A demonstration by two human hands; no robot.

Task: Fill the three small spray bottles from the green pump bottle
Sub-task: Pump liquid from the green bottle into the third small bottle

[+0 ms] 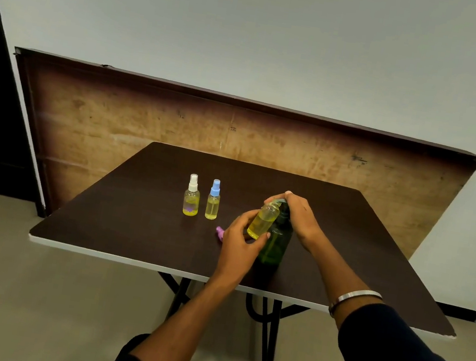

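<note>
The green pump bottle [274,245] stands on the dark table [130,219]. My right hand [299,218] rests on top of its pump head. My left hand [241,237] holds an uncapped small bottle [263,221] with yellow liquid, tilted, its mouth up at the pump's nozzle. A purple spray cap [220,233] lies on the table just left of my left hand. Further left stand two capped small spray bottles with yellow liquid, one with a white cap [191,196], one with a blue cap [213,200].
A wooden board [115,120] leans against the wall behind the table. The table's white front edge [112,255] is near me, with black legs beneath. A dark doorway is at far left.
</note>
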